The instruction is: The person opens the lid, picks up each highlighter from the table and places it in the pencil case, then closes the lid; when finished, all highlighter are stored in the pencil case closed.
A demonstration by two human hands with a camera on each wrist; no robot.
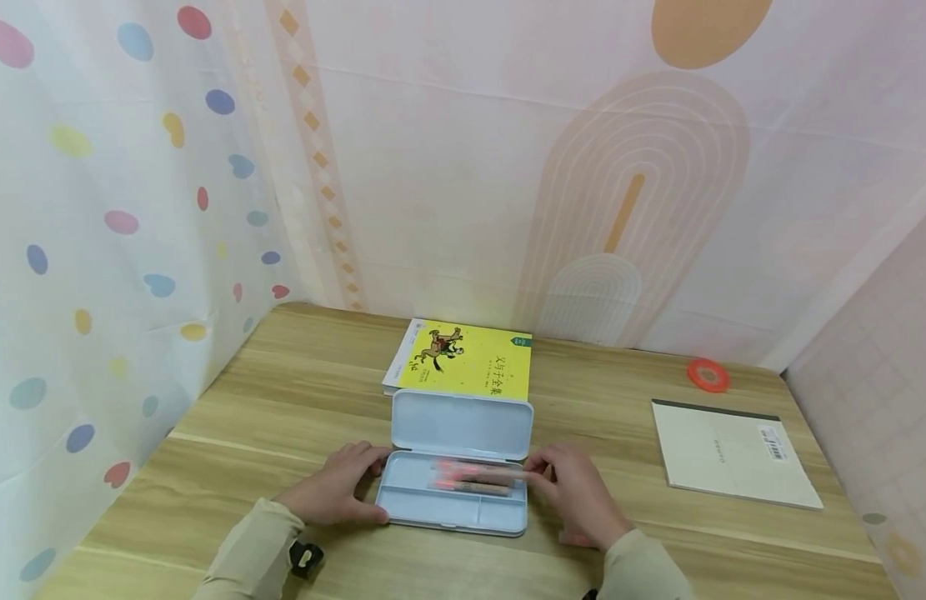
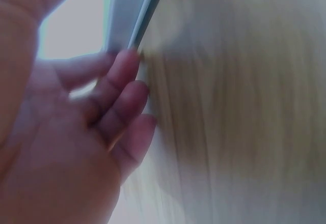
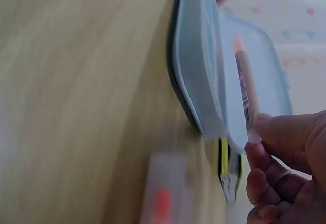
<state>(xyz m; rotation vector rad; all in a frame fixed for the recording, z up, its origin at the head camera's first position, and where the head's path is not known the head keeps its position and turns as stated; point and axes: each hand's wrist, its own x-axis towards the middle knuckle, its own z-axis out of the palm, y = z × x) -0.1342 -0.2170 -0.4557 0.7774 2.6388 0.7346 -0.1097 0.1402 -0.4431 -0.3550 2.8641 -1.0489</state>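
Observation:
An open light-blue pencil case (image 1: 451,518) stands on the table with its lid raised at the back. At its left end my left hand (image 1: 335,487) holds it, thumb at the front corner and fingers toward the back corner. My right hand (image 1: 578,492), past the right end, pinches the end of a beige pen (image 3: 245,84) between thumb and fingers. This pen has a barcode on its barrel and a pinkish tip, and is held over the case. Other beige pens (image 1: 478,488) with reddish tips, blurred, lie in the rear compartment.
A yellow book (image 1: 481,358) lies behind the raised lid. To the right are a cream notebook (image 1: 733,458) with a dark spine and a red-orange ring (image 1: 708,376). A blurred translucent object with a red part (image 3: 165,193) lies beneath my right wrist. Patterned curtains border the table.

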